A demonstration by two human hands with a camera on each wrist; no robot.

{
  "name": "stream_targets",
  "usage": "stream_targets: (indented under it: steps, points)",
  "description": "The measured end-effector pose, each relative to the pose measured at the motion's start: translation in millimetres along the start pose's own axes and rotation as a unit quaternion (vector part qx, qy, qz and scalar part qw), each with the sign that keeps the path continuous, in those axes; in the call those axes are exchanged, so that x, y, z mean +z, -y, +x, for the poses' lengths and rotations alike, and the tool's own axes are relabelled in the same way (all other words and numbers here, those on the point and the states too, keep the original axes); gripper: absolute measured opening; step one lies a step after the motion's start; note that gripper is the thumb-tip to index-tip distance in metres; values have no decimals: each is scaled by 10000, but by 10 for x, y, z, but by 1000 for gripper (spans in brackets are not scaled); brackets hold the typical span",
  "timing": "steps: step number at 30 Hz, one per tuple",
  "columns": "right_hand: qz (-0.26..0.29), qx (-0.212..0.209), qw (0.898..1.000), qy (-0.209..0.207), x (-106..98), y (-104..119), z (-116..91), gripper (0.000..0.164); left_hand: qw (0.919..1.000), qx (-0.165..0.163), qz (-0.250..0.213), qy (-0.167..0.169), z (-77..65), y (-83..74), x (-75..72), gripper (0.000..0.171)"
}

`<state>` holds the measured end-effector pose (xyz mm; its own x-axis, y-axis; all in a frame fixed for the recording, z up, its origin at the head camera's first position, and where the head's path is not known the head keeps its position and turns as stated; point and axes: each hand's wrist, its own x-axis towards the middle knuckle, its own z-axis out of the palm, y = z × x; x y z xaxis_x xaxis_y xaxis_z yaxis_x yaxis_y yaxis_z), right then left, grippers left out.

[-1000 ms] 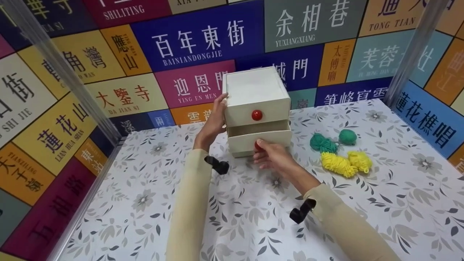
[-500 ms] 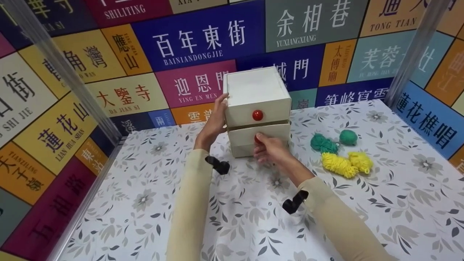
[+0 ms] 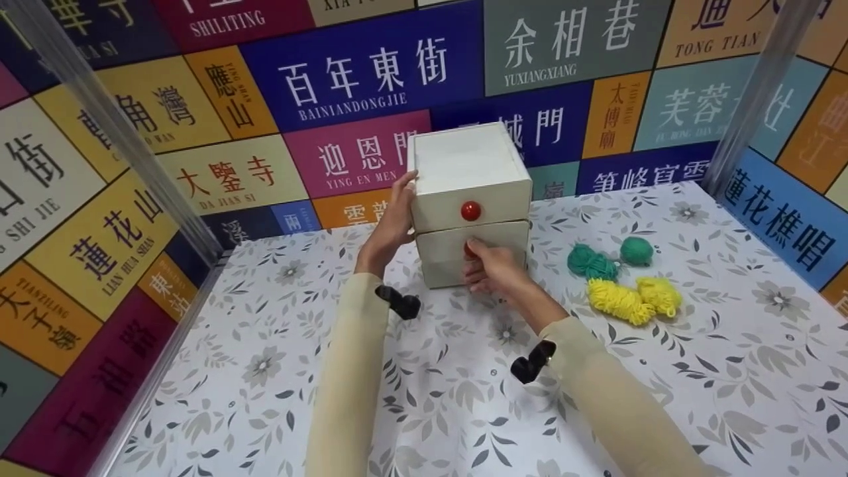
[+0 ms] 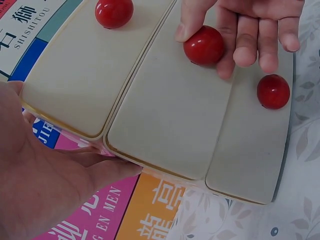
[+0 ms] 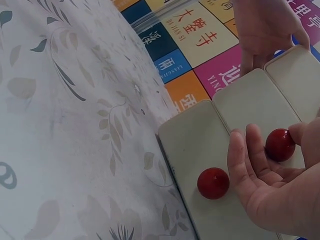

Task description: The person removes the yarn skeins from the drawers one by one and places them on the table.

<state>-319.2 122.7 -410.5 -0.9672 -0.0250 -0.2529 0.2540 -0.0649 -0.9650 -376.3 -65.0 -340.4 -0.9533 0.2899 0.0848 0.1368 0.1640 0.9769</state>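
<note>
Half-hiding the bottom drawer, the right hand pinches the glossy middle knob; fluffy yellow yarn lies nearby; the spread left hand touches the cabinet.

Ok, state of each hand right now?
Left hand: open, against the side of the cabinet.
Right hand: closed, pinching the middle knob.

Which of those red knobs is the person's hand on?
The middle knob, between the top knob and the bottom knob. It alone is pinched by the right hand; the other two are not held.
</note>
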Motion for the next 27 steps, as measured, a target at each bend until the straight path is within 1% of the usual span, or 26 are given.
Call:
stream_targets:
  steps: [3,10,17,20,24,27]
  points:
    - [-55,-3,10000,-59,1,14,4,50,10000,5,24,16,5,7,3,49]
    - [-110,-23,9999,-32,21,33,15,50,10000,24,18,11,4,26,-23,49]
    - [-328,-101,9994,-58,20,6,23,51,10000,28,-6,2,-7,35,-32,50]
    - [-327,-173,9993,-48,12,-12,26,51,10000,-13,-10,0,-5,32,-28,49]
    - [-369,-217,9991,-11,-8,-26,30,56,10000,1,-52,16,-4,21,-21,48]
    - [-516,-202,9985,-18,-44,-20,24,61,9999,52,-82,29,2,12,-9,48]
